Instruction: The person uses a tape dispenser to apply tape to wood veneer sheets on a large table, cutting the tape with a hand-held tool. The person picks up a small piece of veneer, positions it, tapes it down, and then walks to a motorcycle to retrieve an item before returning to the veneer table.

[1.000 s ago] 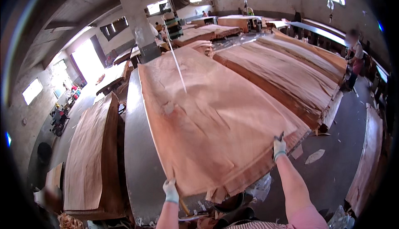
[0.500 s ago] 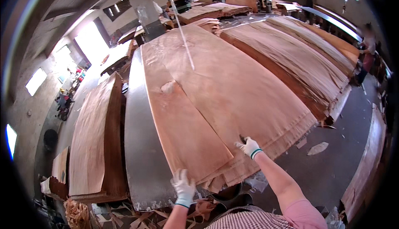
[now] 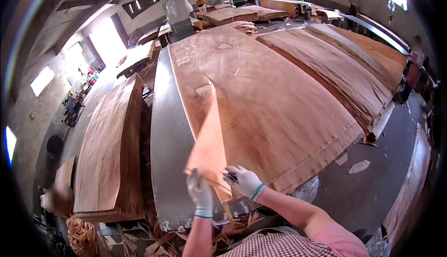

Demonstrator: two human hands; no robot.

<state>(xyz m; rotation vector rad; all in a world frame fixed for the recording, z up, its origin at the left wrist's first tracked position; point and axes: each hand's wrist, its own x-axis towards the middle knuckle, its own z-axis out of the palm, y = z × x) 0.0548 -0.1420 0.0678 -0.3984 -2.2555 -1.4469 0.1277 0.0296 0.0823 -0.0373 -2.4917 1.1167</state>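
A large pinkish-tan wood veneer sheet (image 3: pixel 279 103) lies on the stack in front of me. Along its left side a narrower veneer strip (image 3: pixel 209 147) is lifted at the near end, bent up and tilted toward me. My left hand (image 3: pixel 200 195), in a white glove with a green cuff, grips the strip's near edge. Close beside it, my right hand (image 3: pixel 247 182), gloved alike, is closed on a small dark tool (image 3: pixel 230 177) at the strip's right edge. The tool's exact kind is too small to tell. A small hole (image 3: pixel 203 90) shows in the veneer farther up.
A grey board (image 3: pixel 170 164) runs under the stack's left side. Veneer stacks stand at left (image 3: pixel 104 150) and right (image 3: pixel 335 70). Torn veneer scraps (image 3: pixel 139 240) litter the floor by my feet. Another person (image 3: pixel 412 73) stands at the far right.
My left hand has taken hold of the strip, which lay flat before and is now raised and bent. My right hand has moved left with the tool. The view has shifted slightly.
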